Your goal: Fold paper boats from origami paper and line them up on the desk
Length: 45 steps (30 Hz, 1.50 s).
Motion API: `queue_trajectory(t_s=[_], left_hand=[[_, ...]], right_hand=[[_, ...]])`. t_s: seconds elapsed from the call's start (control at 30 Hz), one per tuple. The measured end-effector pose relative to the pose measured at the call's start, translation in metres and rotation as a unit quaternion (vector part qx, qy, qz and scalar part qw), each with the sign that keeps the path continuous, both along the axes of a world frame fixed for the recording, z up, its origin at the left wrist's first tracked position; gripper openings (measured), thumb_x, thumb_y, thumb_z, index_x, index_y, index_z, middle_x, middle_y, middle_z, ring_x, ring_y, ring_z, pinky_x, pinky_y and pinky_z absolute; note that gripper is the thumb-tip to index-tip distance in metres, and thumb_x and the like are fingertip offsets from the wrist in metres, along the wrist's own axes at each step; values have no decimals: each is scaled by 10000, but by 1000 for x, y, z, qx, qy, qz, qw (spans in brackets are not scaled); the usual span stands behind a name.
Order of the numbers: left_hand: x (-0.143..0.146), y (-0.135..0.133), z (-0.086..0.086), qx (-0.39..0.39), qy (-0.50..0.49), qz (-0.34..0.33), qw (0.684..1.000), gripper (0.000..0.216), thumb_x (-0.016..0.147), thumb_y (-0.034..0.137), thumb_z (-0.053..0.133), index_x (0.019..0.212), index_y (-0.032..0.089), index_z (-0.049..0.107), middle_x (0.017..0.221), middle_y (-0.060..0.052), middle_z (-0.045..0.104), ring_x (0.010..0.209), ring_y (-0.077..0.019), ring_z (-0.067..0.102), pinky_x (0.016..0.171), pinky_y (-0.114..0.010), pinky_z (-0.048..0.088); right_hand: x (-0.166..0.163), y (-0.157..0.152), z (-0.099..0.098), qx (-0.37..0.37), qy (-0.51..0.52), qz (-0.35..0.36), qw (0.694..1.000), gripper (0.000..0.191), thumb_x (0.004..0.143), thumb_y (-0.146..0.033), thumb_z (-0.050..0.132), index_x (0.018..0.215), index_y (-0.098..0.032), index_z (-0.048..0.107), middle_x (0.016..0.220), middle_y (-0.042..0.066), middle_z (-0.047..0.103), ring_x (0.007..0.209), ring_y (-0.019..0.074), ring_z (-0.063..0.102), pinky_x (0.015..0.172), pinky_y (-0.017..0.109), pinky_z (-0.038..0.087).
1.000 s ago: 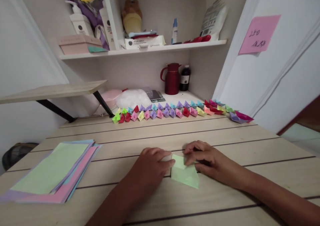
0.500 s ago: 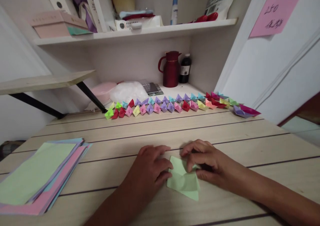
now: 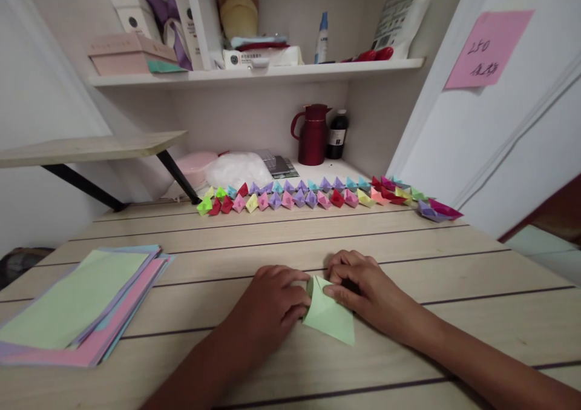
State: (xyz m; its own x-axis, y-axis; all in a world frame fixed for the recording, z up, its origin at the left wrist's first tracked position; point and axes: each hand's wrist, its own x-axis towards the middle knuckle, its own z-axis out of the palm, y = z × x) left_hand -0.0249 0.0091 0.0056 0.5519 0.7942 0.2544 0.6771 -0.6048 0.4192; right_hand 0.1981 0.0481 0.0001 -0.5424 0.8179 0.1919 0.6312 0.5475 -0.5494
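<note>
A small folded sheet of light green paper (image 3: 333, 318) lies on the wooden table between my hands. My left hand (image 3: 279, 295) grips its left edge, fingers bent and the thumb side low. On the upper right, my right hand (image 3: 356, 283) pinches a corner of the paper between thumb and curled fingers. A flap stands partly raised near the top, bent between the two hands. The fingers hide part of the paper's edges.
Two rows of small coloured folded-paper boats (image 3: 299, 199) line the table's back. A stack of coloured paper (image 3: 86, 301) lies at left. Behind the boats stand a red jug (image 3: 313, 136) and a dark bottle (image 3: 337, 136). A small raised shelf (image 3: 95, 148) juts in at left.
My right fingers have closed on the paper's top right, and the flap there is now folded over and lifted. The left hand stays at the left edge. The view has shifted slightly.
</note>
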Motion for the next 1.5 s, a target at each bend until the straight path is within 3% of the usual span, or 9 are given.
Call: queue_trajectory(t_s=[0.27, 0.43, 0.7, 0.93, 1.03, 1.13, 1.27, 1.37, 1.5], left_hand=[[2, -8, 11, 19, 47, 21, 998, 371, 796, 90, 560, 1114, 277, 602, 1437, -58, 427, 1215, -238, 486, 993, -436, 400], [1, -9, 16, 54, 104, -38, 992, 267, 879, 189, 527, 1047, 331, 679, 1421, -40, 473, 1139, -261, 555, 969, -482, 395], [4, -10, 16, 80, 193, -61, 976, 244, 919, 228, 485, 1089, 303, 642, 1501, -44, 355, 1282, -313, 440, 1050, -583, 249], [6, -16, 16, 51, 80, -17, 995, 283, 831, 124, 548, 975, 315, 699, 1486, 1, 381, 1281, -268, 432, 1080, -538, 254], [4, -11, 10, 30, -17, 51, 998, 149, 835, 306, 608, 951, 267, 693, 1399, -48, 483, 1196, -259, 505, 1025, -477, 366], [4, -3, 4, 23, -71, 121, 990, 455, 796, 505, 618, 1157, 230, 586, 1363, -112, 496, 1234, -286, 472, 1004, -478, 394], [10, -2, 0, -4, -24, 91, 996, 728, 701, 579, 679, 1299, 217, 477, 1413, -140, 442, 1308, -315, 391, 1047, -497, 342], [16, -7, 0, -30, 32, 73, 996, 686, 666, 561, 721, 1221, 204, 535, 1418, -144, 445, 1320, -325, 372, 1066, -516, 298], [20, -11, 2, -50, 49, 111, 991, 636, 595, 527, 787, 1083, 183, 567, 1420, -170, 439, 1325, -333, 363, 1058, -533, 287]], right_hand=[[-3, -2, 0, 24, -9, -14, 1000, 127, 824, -311, 620, 786, -219, 542, 938, 35, 594, 916, 222, 537, 806, 369, 373], [0, 2, 0, 14, 11, -15, 1000, 120, 807, -288, 648, 888, -241, 573, 923, 21, 594, 850, 195, 546, 807, 363, 378], [15, 10, 2, -10, 26, -37, 999, 151, 793, -258, 647, 944, -243, 642, 962, 37, 603, 815, 184, 569, 770, 330, 417], [9, 0, 5, 18, -35, -53, 998, 150, 765, -308, 695, 893, -269, 627, 965, 17, 620, 946, 244, 530, 814, 388, 361], [7, -1, 4, 21, -45, -53, 997, 170, 743, -287, 711, 889, -273, 625, 971, 11, 625, 945, 239, 530, 829, 389, 352], [5, -1, 4, 17, -39, -43, 998, 224, 736, -310, 722, 941, -291, 635, 1016, 9, 630, 968, 237, 530, 856, 389, 346], [2, -4, 4, 16, -40, -40, 998, 299, 733, -331, 728, 1017, -312, 637, 1069, 18, 628, 1017, 256, 518, 868, 405, 333], [0, -7, 5, 17, -43, -35, 998, 342, 727, -309, 728, 1054, -320, 629, 1072, 22, 625, 1025, 260, 514, 859, 405, 329], [-3, -8, 7, 3, -36, -33, 999, 250, 705, -284, 734, 935, -283, 635, 1013, 16, 618, 985, 250, 516, 809, 373, 338]])
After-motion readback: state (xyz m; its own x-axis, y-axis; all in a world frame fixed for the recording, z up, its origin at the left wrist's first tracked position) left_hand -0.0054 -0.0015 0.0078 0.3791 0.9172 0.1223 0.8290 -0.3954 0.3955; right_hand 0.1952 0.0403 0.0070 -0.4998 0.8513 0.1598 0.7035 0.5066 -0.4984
